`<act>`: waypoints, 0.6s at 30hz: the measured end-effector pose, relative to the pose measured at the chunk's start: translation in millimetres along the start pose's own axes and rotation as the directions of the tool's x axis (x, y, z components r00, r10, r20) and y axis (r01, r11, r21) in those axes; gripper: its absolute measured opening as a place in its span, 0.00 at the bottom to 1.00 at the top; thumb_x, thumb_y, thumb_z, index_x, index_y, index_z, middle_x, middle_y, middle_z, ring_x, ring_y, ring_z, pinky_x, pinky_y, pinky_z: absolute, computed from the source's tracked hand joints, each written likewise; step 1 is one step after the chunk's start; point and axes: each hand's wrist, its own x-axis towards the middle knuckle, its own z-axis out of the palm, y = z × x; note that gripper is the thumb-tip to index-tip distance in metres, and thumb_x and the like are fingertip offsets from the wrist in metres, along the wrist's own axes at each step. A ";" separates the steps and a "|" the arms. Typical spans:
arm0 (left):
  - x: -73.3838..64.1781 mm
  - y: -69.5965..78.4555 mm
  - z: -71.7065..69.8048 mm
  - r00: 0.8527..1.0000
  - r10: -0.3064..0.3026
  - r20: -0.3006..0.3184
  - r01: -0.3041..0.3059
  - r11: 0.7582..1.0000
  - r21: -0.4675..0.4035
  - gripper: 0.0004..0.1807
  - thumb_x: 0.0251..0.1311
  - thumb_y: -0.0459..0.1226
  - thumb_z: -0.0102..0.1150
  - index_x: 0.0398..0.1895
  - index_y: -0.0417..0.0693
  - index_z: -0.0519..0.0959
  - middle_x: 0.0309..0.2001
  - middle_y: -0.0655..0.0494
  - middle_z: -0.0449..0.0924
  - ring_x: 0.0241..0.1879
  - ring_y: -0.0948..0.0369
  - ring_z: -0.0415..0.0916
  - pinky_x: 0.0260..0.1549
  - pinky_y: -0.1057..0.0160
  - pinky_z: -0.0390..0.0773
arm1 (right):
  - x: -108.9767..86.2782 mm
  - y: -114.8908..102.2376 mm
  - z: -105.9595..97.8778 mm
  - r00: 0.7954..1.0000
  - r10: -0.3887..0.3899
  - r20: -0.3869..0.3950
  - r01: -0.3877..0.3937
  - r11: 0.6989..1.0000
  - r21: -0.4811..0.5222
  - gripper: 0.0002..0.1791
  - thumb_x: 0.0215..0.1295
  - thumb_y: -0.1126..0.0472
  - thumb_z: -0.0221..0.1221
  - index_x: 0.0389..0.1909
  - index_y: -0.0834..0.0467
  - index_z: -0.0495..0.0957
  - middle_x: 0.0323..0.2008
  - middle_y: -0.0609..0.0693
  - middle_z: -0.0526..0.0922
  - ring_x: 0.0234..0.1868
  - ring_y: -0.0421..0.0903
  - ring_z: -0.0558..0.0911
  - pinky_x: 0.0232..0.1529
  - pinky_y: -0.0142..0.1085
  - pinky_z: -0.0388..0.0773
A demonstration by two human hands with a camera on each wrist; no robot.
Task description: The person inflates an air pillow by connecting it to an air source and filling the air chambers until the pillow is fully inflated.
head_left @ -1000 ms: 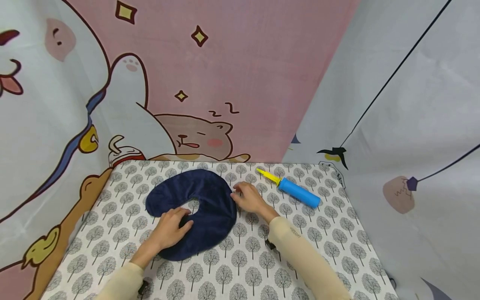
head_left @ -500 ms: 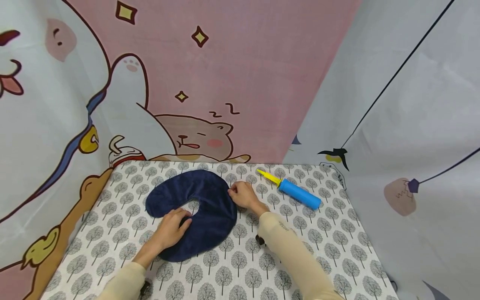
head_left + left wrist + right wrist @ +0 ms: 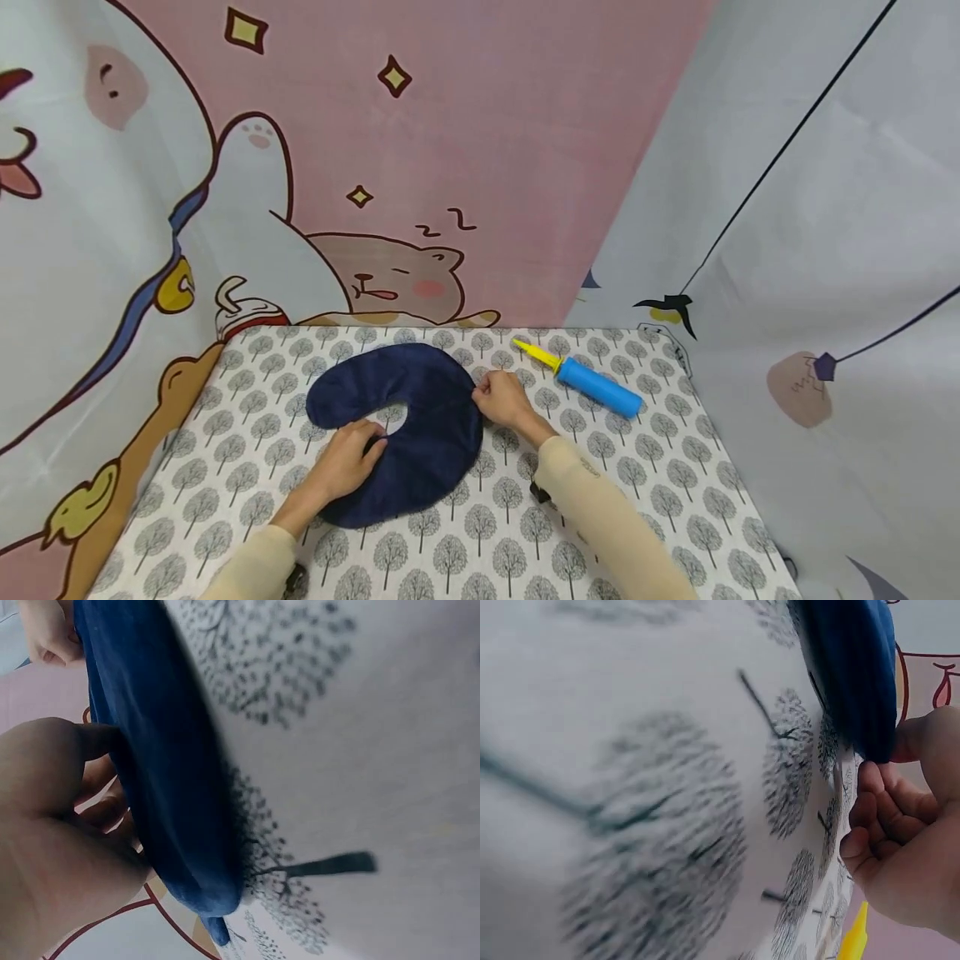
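A navy-blue U-shaped neck pillow lies flat on the cloth, its opening turned to the left. My left hand grips the near arm of the pillow at its inner edge, with fingers bent and thumb close by. In the left wrist view that thumb presses the blue fabric, and the fingertips are partly hidden behind it. At the pillow's right outer edge, my right hand pinches the fabric between thumb and forefinger. The right wrist view shows this pinch at the tip of the pillow's edge, other fingers curled.
A blue hand pump with a yellow nozzle lies at the back right, beyond my right hand. White cloth printed with trees covers the table. Cartoon-printed curtains stand behind and at both sides.
The neck pillow has shifted slightly to the right. My right hand has closed from loose fingers into a pinch on its edge, then moved right. My left thumb and fingers have drawn closer together.
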 end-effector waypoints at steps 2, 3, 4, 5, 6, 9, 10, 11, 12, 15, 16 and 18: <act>1.9 -0.1 -1.3 1.000 0.012 0.022 -0.013 1.000 0.005 0.03 0.71 0.29 0.72 0.42 0.44 0.88 0.41 0.50 0.90 0.45 0.48 0.89 0.50 0.44 0.86 | -11.2 1.4 -3.3 1.000 0.001 -0.006 -0.001 1.000 0.013 0.11 0.71 0.60 0.66 0.27 0.53 0.82 0.24 0.43 0.81 0.25 0.40 0.76 0.33 0.34 0.73; 2.9 -0.6 -2.6 0.999 0.012 0.036 -0.012 1.000 0.010 0.03 0.71 0.29 0.72 0.41 0.45 0.88 0.41 0.50 0.90 0.44 0.48 0.89 0.50 0.44 0.86 | -17.3 1.3 -4.6 1.000 0.003 -0.004 -0.003 1.000 0.024 0.10 0.71 0.61 0.66 0.27 0.53 0.83 0.24 0.43 0.82 0.24 0.40 0.76 0.32 0.34 0.73; 3.7 -1.1 -4.8 0.999 0.005 0.051 -0.006 1.000 0.018 0.02 0.72 0.31 0.71 0.40 0.46 0.88 0.41 0.51 0.90 0.44 0.48 0.89 0.50 0.43 0.85 | -22.7 0.7 -5.4 1.000 0.004 -0.002 -0.004 0.999 0.032 0.10 0.71 0.60 0.66 0.27 0.53 0.83 0.24 0.44 0.82 0.24 0.40 0.76 0.32 0.34 0.74; 4.2 -2.1 -7.2 0.998 -0.006 0.067 0.004 1.000 0.026 0.02 0.72 0.32 0.70 0.40 0.47 0.88 0.40 0.52 0.90 0.45 0.49 0.88 0.50 0.43 0.85 | -28.4 -0.3 -5.8 1.000 0.001 0.000 -0.001 0.999 0.040 0.10 0.70 0.61 0.67 0.27 0.53 0.84 0.25 0.44 0.84 0.24 0.40 0.76 0.32 0.34 0.75; 4.8 -3.1 -9.7 0.996 -0.019 0.082 0.016 0.999 0.032 0.03 0.72 0.32 0.70 0.39 0.48 0.88 0.40 0.54 0.90 0.45 0.49 0.89 0.51 0.42 0.85 | -34.1 -1.5 -5.6 1.000 -0.001 0.005 0.000 0.999 0.051 0.10 0.70 0.61 0.67 0.27 0.53 0.84 0.25 0.45 0.85 0.23 0.40 0.77 0.31 0.35 0.76; 5.1 -6.1 -17.1 0.991 -0.055 0.124 0.048 0.997 0.060 0.04 0.72 0.34 0.69 0.37 0.52 0.87 0.40 0.57 0.90 0.46 0.49 0.88 0.53 0.38 0.82 | -49.5 -4.7 -1.8 1.000 -0.003 0.021 0.001 0.998 0.064 0.09 0.69 0.60 0.68 0.27 0.53 0.85 0.25 0.45 0.86 0.23 0.39 0.78 0.31 0.35 0.78; 4.9 -7.0 -18.9 0.989 -0.062 0.137 0.054 0.996 0.067 0.04 0.72 0.35 0.68 0.37 0.53 0.87 0.40 0.58 0.90 0.47 0.49 0.88 0.54 0.37 0.81 | -53.3 -5.2 0.3 1.000 -0.006 0.023 0.004 0.998 0.062 0.09 0.70 0.60 0.68 0.27 0.53 0.85 0.24 0.44 0.86 0.23 0.39 0.78 0.32 0.34 0.78; 4.5 -7.9 -20.0 0.987 -0.065 0.147 0.055 0.996 0.071 0.05 0.72 0.34 0.68 0.37 0.54 0.87 0.41 0.59 0.90 0.48 0.49 0.88 0.55 0.35 0.80 | -56.4 -5.6 2.3 1.000 -0.008 0.023 0.007 0.998 0.058 0.09 0.70 0.60 0.68 0.28 0.53 0.85 0.24 0.44 0.86 0.24 0.38 0.78 0.33 0.34 0.78; 3.9 -8.4 -20.4 0.986 -0.064 0.153 0.053 0.996 0.072 0.04 0.72 0.34 0.68 0.38 0.54 0.87 0.41 0.58 0.90 0.49 0.48 0.88 0.56 0.33 0.79 | -59.0 -6.0 4.0 1.000 -0.010 0.021 0.008 0.998 0.056 0.09 0.70 0.60 0.68 0.28 0.53 0.85 0.24 0.43 0.85 0.24 0.38 0.78 0.33 0.33 0.78; 1.4 -9.1 -18.4 0.989 -0.039 0.143 0.029 0.997 0.073 0.02 0.73 0.34 0.69 0.41 0.52 0.88 0.45 0.56 0.91 0.51 0.47 0.87 0.59 0.31 0.78 | -63.7 -5.3 6.8 1.000 -0.012 0.006 0.011 0.999 0.047 0.09 0.73 0.59 0.68 0.29 0.52 0.85 0.25 0.41 0.84 0.25 0.36 0.77 0.33 0.32 0.77; 0.7 -8.5 -16.9 0.991 -0.031 0.129 0.022 0.997 0.069 0.02 0.73 0.34 0.69 0.43 0.50 0.89 0.46 0.54 0.91 0.52 0.46 0.87 0.59 0.31 0.78 | -65.1 -5.2 6.1 1.000 -0.016 0.003 0.016 0.998 0.056 0.09 0.74 0.59 0.68 0.30 0.53 0.85 0.25 0.41 0.84 0.25 0.36 0.77 0.33 0.31 0.77; -0.5 -5.4 -13.5 0.996 0.003 0.084 -0.008 0.998 0.065 0.06 0.72 0.33 0.71 0.49 0.47 0.90 0.49 0.52 0.91 0.52 0.45 0.86 0.59 0.31 0.79 | -68.4 -4.1 3.8 0.999 -0.035 -0.007 0.036 0.997 0.070 0.08 0.75 0.59 0.69 0.32 0.54 0.85 0.26 0.42 0.85 0.26 0.36 0.78 0.33 0.31 0.77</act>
